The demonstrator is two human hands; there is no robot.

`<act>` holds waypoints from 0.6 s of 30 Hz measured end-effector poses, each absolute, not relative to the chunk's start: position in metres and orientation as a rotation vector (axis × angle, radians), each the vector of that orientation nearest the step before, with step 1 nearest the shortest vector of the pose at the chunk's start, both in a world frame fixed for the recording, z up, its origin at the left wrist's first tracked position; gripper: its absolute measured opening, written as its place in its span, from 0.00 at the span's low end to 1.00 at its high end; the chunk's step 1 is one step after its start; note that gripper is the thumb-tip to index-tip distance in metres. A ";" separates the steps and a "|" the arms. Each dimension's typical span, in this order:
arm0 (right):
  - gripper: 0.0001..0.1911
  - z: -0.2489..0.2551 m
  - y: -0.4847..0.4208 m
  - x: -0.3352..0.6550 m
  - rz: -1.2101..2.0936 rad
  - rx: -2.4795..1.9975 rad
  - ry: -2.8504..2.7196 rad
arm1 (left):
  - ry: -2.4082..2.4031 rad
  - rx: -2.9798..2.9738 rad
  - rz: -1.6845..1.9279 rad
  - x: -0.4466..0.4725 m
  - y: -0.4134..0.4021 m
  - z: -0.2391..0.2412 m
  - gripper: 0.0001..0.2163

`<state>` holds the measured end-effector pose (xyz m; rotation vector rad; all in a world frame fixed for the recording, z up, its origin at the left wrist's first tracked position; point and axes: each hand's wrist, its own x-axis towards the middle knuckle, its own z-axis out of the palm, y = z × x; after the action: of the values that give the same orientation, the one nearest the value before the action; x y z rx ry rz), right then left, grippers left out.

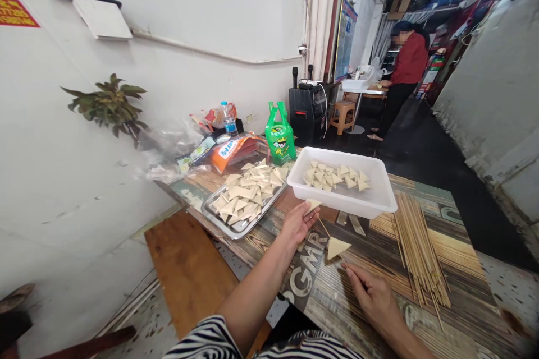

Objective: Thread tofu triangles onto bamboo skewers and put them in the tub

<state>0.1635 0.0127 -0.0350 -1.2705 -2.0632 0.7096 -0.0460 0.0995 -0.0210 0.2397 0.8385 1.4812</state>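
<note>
My left hand (298, 225) pinches a pale triangular slice (313, 204), which looks like tofu, above the table. A thin wooden skewer (323, 224) runs from that slice down toward my right hand (373, 291). Thumb and forefinger of the right hand are closed on the skewer's lower end. A second triangular slice (338, 248) is threaded on the skewer between both hands. Left of my left hand, a metal tray (240, 231) carries a heap of loose slices. Beyond the hands stands a white plastic tub (343, 202) with skewered triangles inside.
A bundle of wooden skewers (419, 247) lies on the table's right side. Behind the tray are a green plastic bag (280, 137), an orange packet (236, 151) and a water bottle (228, 119). A brown bench (189, 269) borders the left. Farther off, a person (406, 67) stands by another table.
</note>
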 end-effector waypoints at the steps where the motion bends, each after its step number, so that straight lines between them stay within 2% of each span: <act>1: 0.17 -0.035 0.013 0.163 0.704 -1.269 -2.059 | 0.841 0.247 1.478 -0.046 0.099 -0.021 0.10; 18: 0.17 -0.036 0.014 0.164 0.748 -1.271 -2.045 | 0.812 0.309 1.446 -0.041 0.094 -0.012 0.09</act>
<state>0.1645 0.0135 -0.0359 -1.2712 -2.0448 0.7479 -0.0408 0.0938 -0.0122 0.3094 0.8123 1.4460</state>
